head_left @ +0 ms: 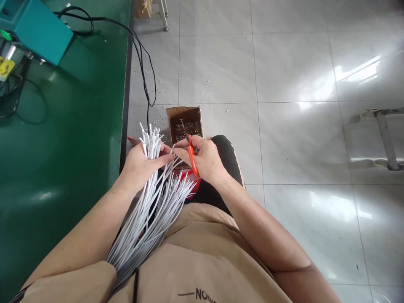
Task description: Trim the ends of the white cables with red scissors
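A thick bundle of white wires is gripped in my left hand, its ends standing up past the fingers. More wires from the same lot fan out below, across my lap. Orange-handled scissors rest in my right hand, with the narrow blades pointing up and away. My right thumb and forefinger meet close to my left thumb, at the tips of a few wires. Below the hands stands an open cardboard box with small clippings inside.
To the left runs a green worktable bearing a teal machine. A black cable hangs over its edge. Scraps lie scattered on the tiled floor around the box. A metal frame stands at the far right.
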Available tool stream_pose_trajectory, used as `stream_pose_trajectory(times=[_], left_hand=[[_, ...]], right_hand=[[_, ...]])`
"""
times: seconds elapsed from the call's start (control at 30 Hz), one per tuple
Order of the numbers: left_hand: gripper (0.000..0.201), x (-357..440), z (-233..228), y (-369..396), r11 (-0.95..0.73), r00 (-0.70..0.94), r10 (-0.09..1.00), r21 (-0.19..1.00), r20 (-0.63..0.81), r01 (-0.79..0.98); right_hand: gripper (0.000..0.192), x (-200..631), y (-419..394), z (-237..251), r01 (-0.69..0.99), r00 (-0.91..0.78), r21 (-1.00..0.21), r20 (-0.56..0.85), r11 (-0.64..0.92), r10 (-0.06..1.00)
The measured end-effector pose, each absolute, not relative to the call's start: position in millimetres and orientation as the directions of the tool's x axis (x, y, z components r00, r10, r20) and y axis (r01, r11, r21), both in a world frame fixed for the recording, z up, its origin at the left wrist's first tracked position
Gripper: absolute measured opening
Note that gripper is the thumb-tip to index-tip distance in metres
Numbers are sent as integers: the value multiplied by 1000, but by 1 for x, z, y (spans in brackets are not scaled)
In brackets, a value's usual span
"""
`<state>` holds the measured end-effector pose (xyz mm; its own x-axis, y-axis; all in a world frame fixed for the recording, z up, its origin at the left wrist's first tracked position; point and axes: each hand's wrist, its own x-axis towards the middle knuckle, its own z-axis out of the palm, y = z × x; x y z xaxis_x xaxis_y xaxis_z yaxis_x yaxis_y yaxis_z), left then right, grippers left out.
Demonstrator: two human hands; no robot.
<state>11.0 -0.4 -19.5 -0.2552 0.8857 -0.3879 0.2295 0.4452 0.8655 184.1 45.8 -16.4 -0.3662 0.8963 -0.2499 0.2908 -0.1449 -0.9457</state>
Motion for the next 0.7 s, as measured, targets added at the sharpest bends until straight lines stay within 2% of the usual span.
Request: stream_pose_trajectory(times=[0.13,0.27,0.37,0.5,0.6,0.7], left_hand=[[28,9,-21,-1,425,-240,898,871,-369,247],[30,10,-22,-1,443,-260,886,867,-384,230],[33,12,-17,-1,474,-243,865,874,-439,105],[31,16,-7,-1,496,-135,852,862,-507,-103],[32,17,-6,0,509,-148,840,852,-523,-123],[35,17,-9,1,507,-200,837,860,-509,-62]], right_hand=[[14,175,43,-13,99,-323,-935,-354,-341,878],[12,173,42,-17,-13,-334,-881,-443,-474,832],[10,173,44,-21,-92,-387,-827,-483,-554,785],[10,171,44,-28,-145,-434,-751,-537,-644,723],[16,172,44,-34,-62,-396,-770,-566,-636,723],[18,176,44,-35,35,-257,-882,-462,-469,849]])
